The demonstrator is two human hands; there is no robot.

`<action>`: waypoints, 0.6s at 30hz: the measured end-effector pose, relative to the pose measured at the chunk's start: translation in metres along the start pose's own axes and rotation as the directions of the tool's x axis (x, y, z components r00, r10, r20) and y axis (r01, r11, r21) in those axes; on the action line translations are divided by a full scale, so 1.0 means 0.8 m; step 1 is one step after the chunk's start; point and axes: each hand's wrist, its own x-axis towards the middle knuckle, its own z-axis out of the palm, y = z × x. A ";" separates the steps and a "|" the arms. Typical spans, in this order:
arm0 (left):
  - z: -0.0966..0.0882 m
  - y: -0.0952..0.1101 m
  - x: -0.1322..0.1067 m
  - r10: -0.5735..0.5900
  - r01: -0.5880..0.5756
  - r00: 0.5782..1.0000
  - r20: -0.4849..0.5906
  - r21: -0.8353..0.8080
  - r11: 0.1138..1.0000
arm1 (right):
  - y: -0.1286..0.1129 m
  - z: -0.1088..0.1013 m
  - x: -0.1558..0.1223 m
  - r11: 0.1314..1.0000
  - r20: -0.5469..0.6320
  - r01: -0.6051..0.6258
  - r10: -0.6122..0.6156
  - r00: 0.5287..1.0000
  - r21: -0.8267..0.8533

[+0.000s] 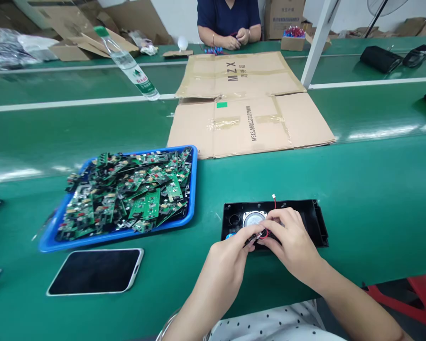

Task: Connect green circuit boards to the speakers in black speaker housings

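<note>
A black plastic speaker housing (307,222) lies on the green bench in front of me, with a round silver speaker (254,218) set inside it. Over its near edge, my left hand (234,253) pinches a small circuit board (252,239), mostly hidden by the fingers. My right hand (287,237) is closed on a red wire (264,234) at the board's side. Another red lead with a white connector (273,196) sticks up past the housing's far edge. Something blue (230,235) shows at the housing's left end.
Left of the housing stands a blue tray (195,189) heaped with green circuit boards (145,203). A phone (95,272) lies before it. Flattened cardboard (248,123) and a tilted water bottle (131,66) are farther back. Across the bench sits another person (229,21). A white post (317,47) rises at right.
</note>
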 end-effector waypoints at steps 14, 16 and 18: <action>0.012 0.000 -0.011 -0.167 0.153 0.979 -0.118 -0.121 0.981 | -0.001 0.006 -0.004 0.996 -0.045 0.007 -0.011 0.999 -0.085; 0.009 0.003 -0.009 -0.235 0.218 0.967 -0.095 -0.167 0.962 | 0.002 0.004 -0.004 0.997 -0.117 -0.075 0.071 0.991 -0.032; 0.006 0.006 -0.006 -0.303 0.286 0.951 -0.055 -0.212 0.935 | 0.006 0.003 -0.003 0.990 -0.145 -0.143 0.140 0.979 -0.007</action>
